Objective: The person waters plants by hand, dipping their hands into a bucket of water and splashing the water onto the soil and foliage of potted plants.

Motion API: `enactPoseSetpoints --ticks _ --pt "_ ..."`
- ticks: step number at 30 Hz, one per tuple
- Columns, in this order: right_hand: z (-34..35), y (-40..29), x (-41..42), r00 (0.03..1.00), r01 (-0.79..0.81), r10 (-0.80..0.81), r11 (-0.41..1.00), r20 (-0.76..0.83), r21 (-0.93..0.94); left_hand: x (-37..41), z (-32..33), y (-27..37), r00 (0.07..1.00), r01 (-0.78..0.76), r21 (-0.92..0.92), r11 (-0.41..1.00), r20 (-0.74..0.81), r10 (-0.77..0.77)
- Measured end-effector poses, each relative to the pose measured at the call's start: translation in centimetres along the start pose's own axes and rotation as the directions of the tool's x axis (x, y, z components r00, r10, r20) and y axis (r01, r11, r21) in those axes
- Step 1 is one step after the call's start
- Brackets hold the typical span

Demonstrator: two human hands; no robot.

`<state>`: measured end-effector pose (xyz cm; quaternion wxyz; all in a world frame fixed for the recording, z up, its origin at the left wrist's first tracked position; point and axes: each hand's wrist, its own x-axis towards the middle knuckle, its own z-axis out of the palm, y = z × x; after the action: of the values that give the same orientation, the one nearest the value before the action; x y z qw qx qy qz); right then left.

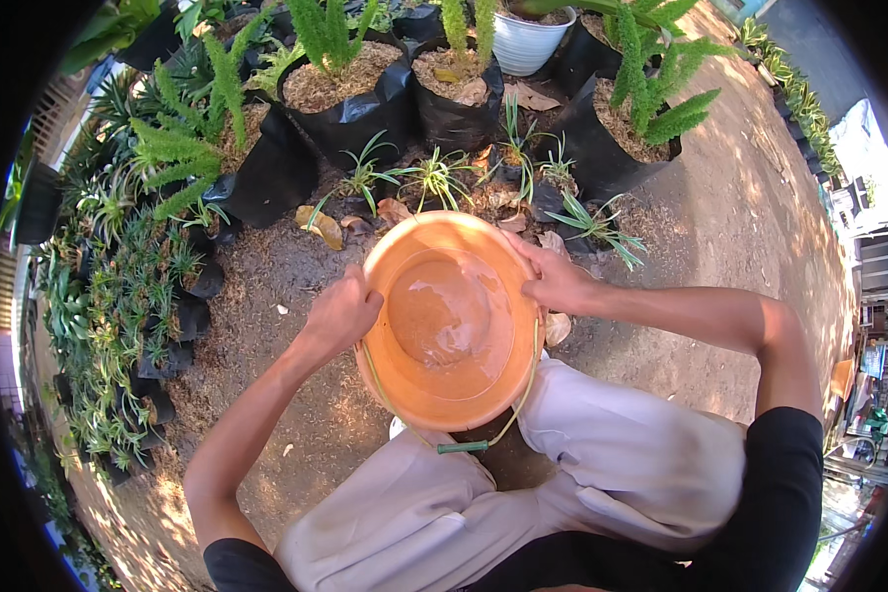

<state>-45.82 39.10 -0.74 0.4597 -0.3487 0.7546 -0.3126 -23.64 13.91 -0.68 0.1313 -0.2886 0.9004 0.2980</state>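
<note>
An orange plastic bucket [451,399] is in front of me between my knees, with shallow clear water [440,314] in its bottom. My left hand [344,311] grips the rim on the left side. On the upper right of the rim, my right hand [551,274] has its thumb inside and its other fingers outside, partly hidden. The bucket's wire handle hangs down toward me, its green grip [462,447] lying near my legs.
Several black polybags [348,122] with asparagus ferns stand beyond the bucket, beside a white pot [529,44]. Small spider plants [438,177] and dry leaves [322,226] lie nearer. Rows of small bagged plants [155,296] line the left. Bare soil [740,244] extends right.
</note>
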Motion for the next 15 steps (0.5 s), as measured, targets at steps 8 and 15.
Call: enactPoseSetpoints --ticks 8,15 --pt "-1.5 1.3 -2.2 0.991 -0.112 0.112 0.994 -0.069 -0.009 2.2 0.4 2.6 0.995 -0.042 -0.029 0.999 0.089 0.045" --pt "-2.6 3.2 -2.9 0.987 -0.150 0.150 0.989 -0.053 0.007 4.3 1.3 3.3 0.989 -0.075 -0.050 0.996 0.122 0.081"
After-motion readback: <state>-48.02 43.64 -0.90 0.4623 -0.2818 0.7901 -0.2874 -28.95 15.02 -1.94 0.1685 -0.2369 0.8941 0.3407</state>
